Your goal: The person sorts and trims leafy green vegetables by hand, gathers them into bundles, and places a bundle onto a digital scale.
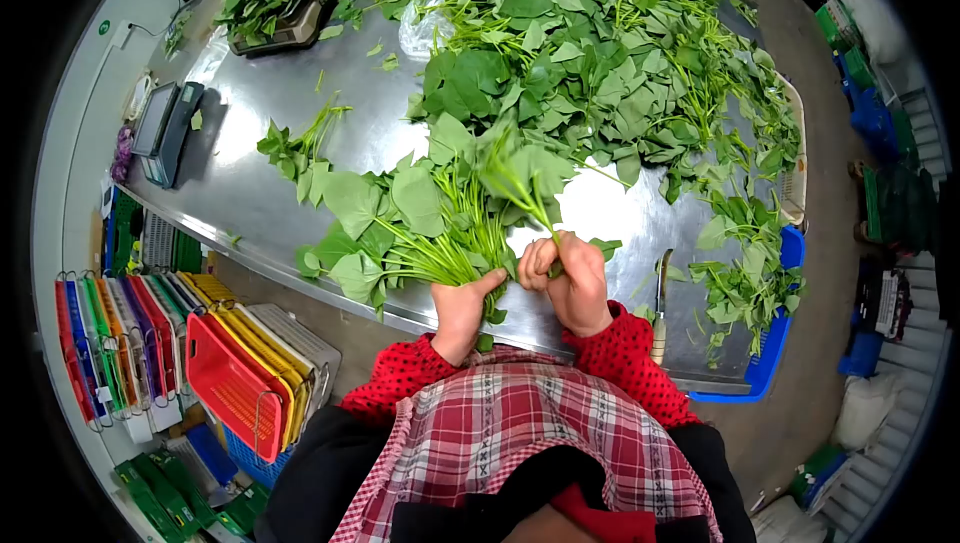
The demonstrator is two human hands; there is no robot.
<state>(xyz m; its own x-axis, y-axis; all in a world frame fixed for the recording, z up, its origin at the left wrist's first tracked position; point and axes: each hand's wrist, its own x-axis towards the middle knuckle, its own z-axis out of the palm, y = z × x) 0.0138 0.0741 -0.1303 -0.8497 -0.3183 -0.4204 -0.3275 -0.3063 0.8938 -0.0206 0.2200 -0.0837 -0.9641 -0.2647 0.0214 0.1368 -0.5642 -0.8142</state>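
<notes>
My left hand (462, 315) is wrapped around the stem ends of a thick bunch of leafy greens (420, 228) near the front edge of the metal table. Close beside it, my right hand (570, 278) pinches a few leafy green stems (522, 188), whose leaves are blurred and point away from me. A large heap of loose leafy greens (610, 73) covers the far middle and right of the table. Just right of my right hand lies a knife (661, 293) with a pale handle toward me.
On the metal table (270, 113) are a scale (290, 23) bearing greens, a device with a screen (163, 133) and a clear plastic bag (425, 31). A blue crate (765, 363) stands below the right edge. Stacked colored baskets (230, 373) stand at the lower left.
</notes>
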